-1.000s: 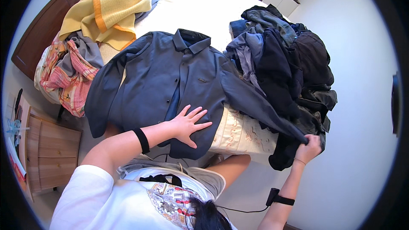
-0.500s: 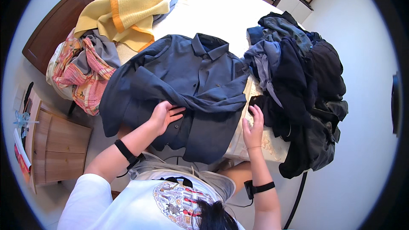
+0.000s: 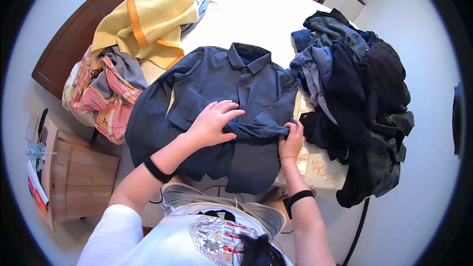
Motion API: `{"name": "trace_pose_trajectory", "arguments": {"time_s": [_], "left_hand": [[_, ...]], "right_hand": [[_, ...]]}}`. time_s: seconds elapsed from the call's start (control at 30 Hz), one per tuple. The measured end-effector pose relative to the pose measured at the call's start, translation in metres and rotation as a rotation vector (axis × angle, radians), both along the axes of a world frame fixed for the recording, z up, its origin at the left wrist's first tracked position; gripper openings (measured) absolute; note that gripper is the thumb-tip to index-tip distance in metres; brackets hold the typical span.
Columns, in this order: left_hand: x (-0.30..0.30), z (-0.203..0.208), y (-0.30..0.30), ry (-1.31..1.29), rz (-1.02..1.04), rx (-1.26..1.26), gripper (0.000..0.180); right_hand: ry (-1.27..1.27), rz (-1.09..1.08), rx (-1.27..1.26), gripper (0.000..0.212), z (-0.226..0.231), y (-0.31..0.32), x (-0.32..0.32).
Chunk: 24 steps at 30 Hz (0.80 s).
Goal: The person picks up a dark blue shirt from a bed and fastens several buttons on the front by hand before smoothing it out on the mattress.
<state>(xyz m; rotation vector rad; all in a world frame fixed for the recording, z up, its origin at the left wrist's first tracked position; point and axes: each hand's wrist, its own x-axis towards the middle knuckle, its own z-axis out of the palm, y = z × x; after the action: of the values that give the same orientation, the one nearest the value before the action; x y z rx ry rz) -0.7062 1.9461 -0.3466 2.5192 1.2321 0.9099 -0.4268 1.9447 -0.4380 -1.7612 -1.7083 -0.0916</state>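
A dark navy collared button-up shirt (image 3: 256,162) lies front side up at the near edge of the bed, its collar away from me. Its sleeves are folded in over the front. My left hand (image 3: 214,124) rests on the middle of the shirt with its fingers spread, beside the bunched fabric of the right-side sleeve. At the shirt's right edge, my right hand (image 3: 292,140) pinches the bent part of that sleeve between thumb and fingers. The shirt's lower hem hangs over the bed's edge towards my lap.
On the right of the bed lies a heap of dark clothes (image 3: 345,88). A yellow blanket (image 3: 143,24) and a pink patterned cloth (image 3: 113,113) are piled at the left by the wooden headboard (image 3: 64,44). A wooden bedside cabinet (image 3: 84,177) stands at the lower left.
My left hand has moved up and right onto the shirt's middle, its fingers now spread. My right hand, open beside the shirt before, has closed on the sleeve at the right edge.
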Motion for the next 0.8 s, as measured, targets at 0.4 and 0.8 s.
{"name": "trace_pose_trajectory", "arguments": {"time_s": [0.4, 0.8], "left_hand": [[-0.048, 0.049, -0.01, 0.378, 0.043, 0.459, 0.022], [0.007, -0.024, 0.035, -0.003, 0.003, -0.416, 0.04]], "right_hand": [[-0.046, 0.037, 0.066, 0.02, -0.005, 0.0, 0.002], [-0.063, 0.051, 0.053, 0.019, -0.003, 0.003, 0.0]]}}
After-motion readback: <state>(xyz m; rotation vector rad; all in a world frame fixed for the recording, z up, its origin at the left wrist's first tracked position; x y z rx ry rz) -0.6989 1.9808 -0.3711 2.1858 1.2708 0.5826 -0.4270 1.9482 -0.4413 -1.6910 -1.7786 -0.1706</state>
